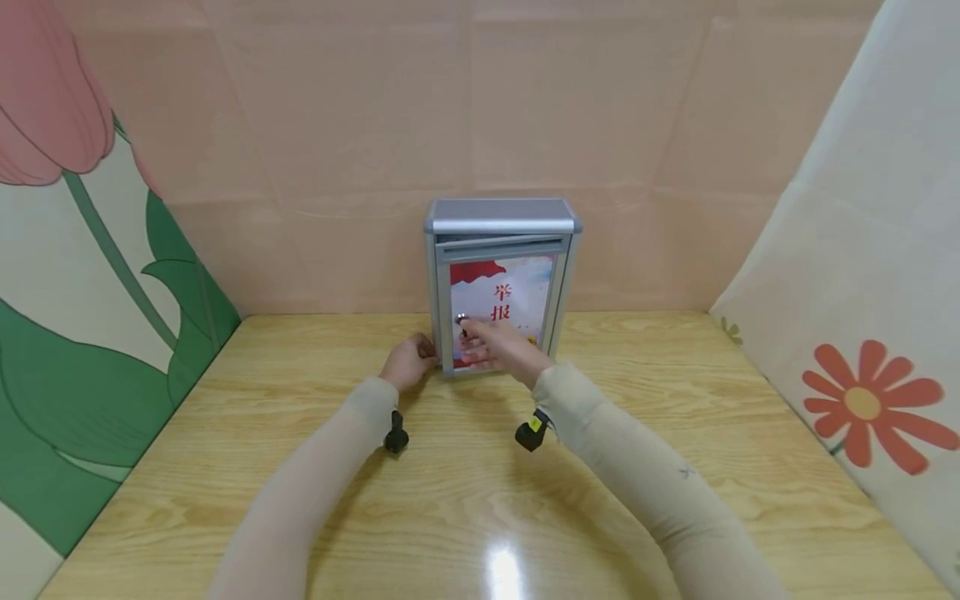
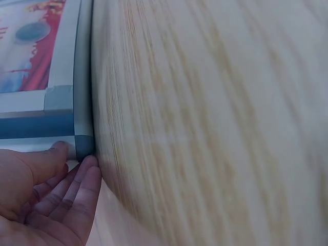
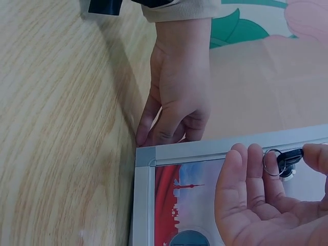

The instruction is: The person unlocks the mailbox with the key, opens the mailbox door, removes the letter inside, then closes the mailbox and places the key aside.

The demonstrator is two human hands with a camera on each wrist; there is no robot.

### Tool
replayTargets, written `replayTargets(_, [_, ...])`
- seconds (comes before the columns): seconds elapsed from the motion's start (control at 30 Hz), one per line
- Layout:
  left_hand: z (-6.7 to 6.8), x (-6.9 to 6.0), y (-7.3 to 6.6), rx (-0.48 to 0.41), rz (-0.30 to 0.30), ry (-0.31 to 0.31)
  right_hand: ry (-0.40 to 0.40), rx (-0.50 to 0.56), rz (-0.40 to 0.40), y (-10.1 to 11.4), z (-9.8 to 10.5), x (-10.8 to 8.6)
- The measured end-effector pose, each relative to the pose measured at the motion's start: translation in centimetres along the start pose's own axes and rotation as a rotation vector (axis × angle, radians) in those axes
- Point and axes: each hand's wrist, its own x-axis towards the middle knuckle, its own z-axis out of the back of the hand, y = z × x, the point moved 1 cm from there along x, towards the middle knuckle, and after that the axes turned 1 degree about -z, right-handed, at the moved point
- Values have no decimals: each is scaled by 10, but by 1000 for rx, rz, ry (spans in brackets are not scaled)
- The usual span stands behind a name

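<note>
A grey metal box with a printed front panel stands upright on the table against the back wall. At the box's lower left corner, my left hand grips its edge, the thumb on the frame in the left wrist view and the fingertips at the corner. My right hand is in front of the panel. In the right wrist view, its thumb and a finger hold a black key with a metal ring, at the lock on the panel's side. How deep the key sits cannot be told.
The wood-grain table runs in front of the box. Behind hangs a plain pinkish cloth. A cloth with a tulip and green leaves is on the left, one with a red flower on the right.
</note>
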Motion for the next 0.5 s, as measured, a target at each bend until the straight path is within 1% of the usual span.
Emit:
replayTargets(0.27, [1,-2,-1,10,-11,-16,8,-23,-9,-2,1,-7])
replayTargets(0.5, [1,-1,-1,16,4,-7,27,-32,-12,-3,2,-13])
